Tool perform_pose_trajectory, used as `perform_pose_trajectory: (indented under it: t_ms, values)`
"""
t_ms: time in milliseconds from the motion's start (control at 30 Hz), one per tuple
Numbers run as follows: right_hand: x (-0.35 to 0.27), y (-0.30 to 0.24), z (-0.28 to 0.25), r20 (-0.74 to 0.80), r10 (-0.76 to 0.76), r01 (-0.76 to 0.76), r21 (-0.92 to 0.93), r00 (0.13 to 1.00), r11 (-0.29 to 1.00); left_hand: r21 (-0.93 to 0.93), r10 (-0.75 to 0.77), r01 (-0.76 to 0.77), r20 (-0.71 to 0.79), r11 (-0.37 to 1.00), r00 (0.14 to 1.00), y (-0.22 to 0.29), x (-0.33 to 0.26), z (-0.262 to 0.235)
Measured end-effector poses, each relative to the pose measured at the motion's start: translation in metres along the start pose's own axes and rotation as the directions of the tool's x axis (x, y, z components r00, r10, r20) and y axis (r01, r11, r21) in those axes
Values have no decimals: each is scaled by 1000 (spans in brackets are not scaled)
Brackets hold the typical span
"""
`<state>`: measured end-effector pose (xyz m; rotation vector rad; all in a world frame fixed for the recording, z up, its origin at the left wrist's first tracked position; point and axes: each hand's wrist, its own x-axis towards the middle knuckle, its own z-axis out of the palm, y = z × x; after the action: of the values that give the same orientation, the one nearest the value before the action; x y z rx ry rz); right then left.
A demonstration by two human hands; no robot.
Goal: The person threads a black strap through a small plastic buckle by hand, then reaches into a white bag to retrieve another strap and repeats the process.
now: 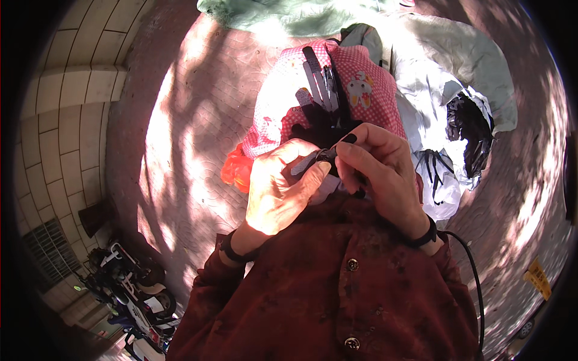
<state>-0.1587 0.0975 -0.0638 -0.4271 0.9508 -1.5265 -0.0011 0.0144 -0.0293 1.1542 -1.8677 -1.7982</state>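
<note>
A black and grey glove (pixel 322 90) lies over a pink checked cloth (pixel 367 66) with a white cartoon rabbit on it, its fingers pointing away from me. At the glove's near end my left hand (pixel 274 192) is closed, thumb and forefinger pinching a grey and black finger-like piece of it. My right hand (pixel 385 165) pinches the same dark material from the other side, and the two hands nearly touch. Shadow and my fingers hide how the pinched piece joins the rest of the glove.
White plastic bags (pixel 433 108), one with black contents (pixel 469 132), lie to the right. An orange-red bag (pixel 238 168) pokes out at the left of the cloth. Pale green sacking (pixel 301 18) is at the far side. Motorbikes (pixel 141 301) stand lower left by a tiled wall (pixel 60 138).
</note>
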Motion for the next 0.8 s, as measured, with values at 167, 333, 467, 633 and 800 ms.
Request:
perform_pose_trajectory:
  t_ms: [167, 333, 467, 633, 800]
  values:
    - [-1, -1, 2, -30, -65, 59, -172, 997, 983, 73, 35, -32, -35, 997, 999, -2, -3, 2]
    - [-2, -3, 3, -36, -17, 12, -129, 999, 992, -32, 125, -135, -215, 990, 969, -4, -2, 11]
    - [-2, -2, 3, -30, -34, 30, -119, 999, 992, -123, 83, -99, -127, 987, 988, -2, -1, 6]
    - [-1, -3, 3, -40, -44, 39, -129, 998, 991, -182, 87, -95, -51, 979, 995, -4, 0, 2]
    - [-1, -3, 3, -43, -43, 37, -115, 998, 993, -282, 123, -122, -18, 952, 992, -7, 2, -1]
